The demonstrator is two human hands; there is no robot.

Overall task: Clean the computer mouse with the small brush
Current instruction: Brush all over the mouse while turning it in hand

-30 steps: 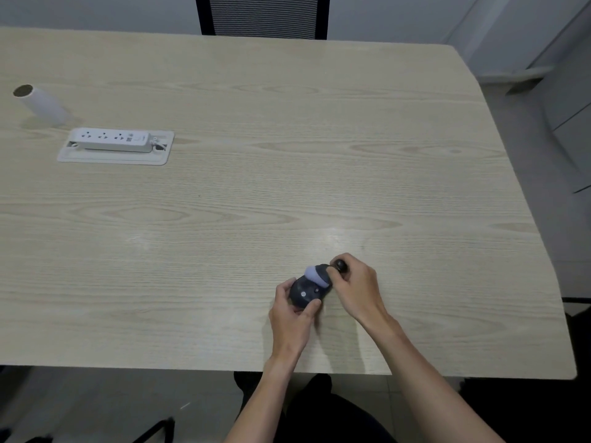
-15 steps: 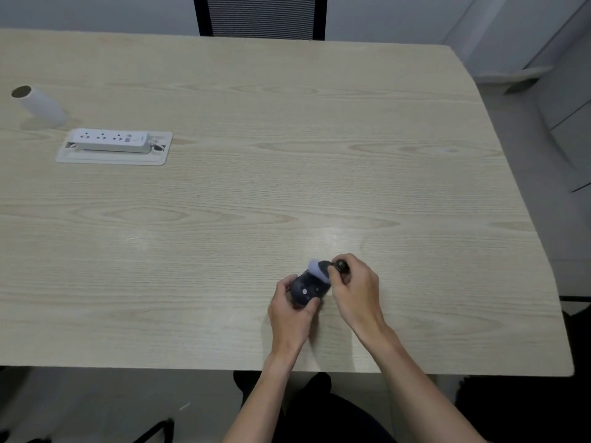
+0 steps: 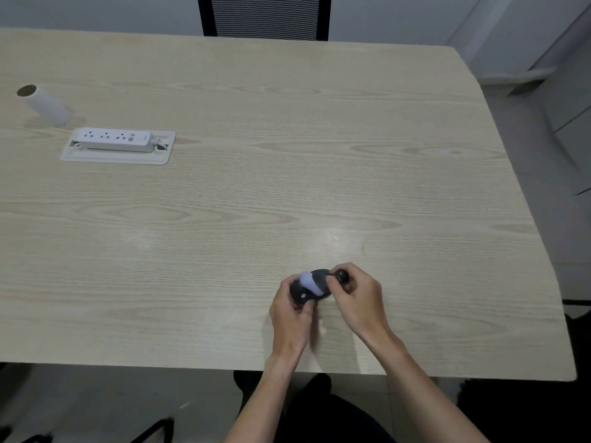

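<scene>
A dark computer mouse (image 3: 302,294) rests on the wooden table (image 3: 287,187) near its front edge. My left hand (image 3: 292,310) grips the mouse from the near side, thumb and fingers around its body. My right hand (image 3: 356,294) pinches the small brush (image 3: 311,280) by its black handle knob. The pale lavender bristles lie across the top of the mouse and look blurred. Much of the mouse is hidden by both hands.
A white power strip (image 3: 113,140) sits in a recessed tray at the left back. A white cardboard tube (image 3: 43,103) lies beyond it. A black chair (image 3: 263,16) stands at the far edge. The table's right edge slants inward.
The brush bristles have swept left across the top of the mouse. Both hands stay in about the same place.
</scene>
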